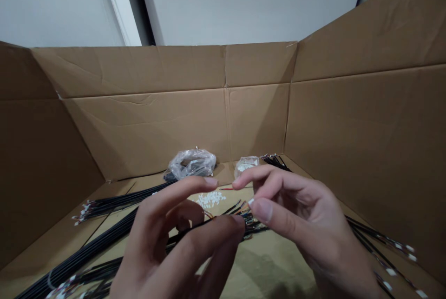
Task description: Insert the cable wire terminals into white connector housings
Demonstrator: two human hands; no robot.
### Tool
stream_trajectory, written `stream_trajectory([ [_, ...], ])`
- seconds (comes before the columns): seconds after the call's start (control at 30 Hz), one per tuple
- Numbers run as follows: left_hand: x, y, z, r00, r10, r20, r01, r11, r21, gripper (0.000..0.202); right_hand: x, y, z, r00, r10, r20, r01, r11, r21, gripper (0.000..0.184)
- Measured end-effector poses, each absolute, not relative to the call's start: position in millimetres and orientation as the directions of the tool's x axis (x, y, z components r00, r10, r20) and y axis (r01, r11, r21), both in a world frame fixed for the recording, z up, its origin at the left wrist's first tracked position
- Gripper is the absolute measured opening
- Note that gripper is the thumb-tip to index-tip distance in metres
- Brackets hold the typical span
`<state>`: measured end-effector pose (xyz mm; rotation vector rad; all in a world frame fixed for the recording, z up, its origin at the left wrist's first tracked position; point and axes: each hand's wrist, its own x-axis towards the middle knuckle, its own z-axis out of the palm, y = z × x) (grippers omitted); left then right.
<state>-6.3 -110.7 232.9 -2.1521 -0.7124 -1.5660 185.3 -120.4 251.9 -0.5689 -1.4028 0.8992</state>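
My left hand (pixel 174 238) pinches a bundle of thin black wires (pixel 223 222) between thumb and fingers, with coloured wire ends fanning out past the fingertips. My right hand (pixel 299 220) hovers just beyond those ends, thumb and forefinger apart, and the thumb almost touches the bundle. Nothing shows held in it, though a very thin wire could be hidden. Beneath my hands lies a small heap of white connector pieces (pixel 210 200), and a short red wire (pixel 226 189) sits close to my right forefinger.
A large cardboard box (pixel 149 117) surrounds the work, its walls at the back and both sides. Bundles of black wires (pixel 114 201) lie across its floor at left and right. Plastic bags (pixel 192 164) (pixel 246 165) sit against the back wall.
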Motion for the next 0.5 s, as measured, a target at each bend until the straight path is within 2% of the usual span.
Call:
stream_trajectory([
  [0.1,-1.0,-113.4,232.0,0.180,0.222,0.958,0.605,-0.793,0.070,0.028,186.1,-118.7,253.2,-0.180,0.836,0.518,-0.320,0.448,-0.835,0.013],
  [0.23,-0.9,-116.8,233.5,0.175,0.244,0.954,0.634,-0.769,0.081,0.023,184.8,-113.8,250.9,-0.278,0.833,0.478,-0.416,0.344,-0.842,0.014],
  [0.43,-3.7,-116.1,233.6,0.174,0.228,0.958,0.667,-0.743,0.055,0.020,181.4,-109.6,249.4,-0.290,0.831,0.475,-0.408,0.342,-0.847,0.017],
  [0.5,0.2,-117.6,233.6,0.145,0.255,0.956,0.680,-0.727,0.091,0.019,181.5,-109.3,249.9,-0.281,0.843,0.459,-0.395,0.335,-0.856,0.019],
])
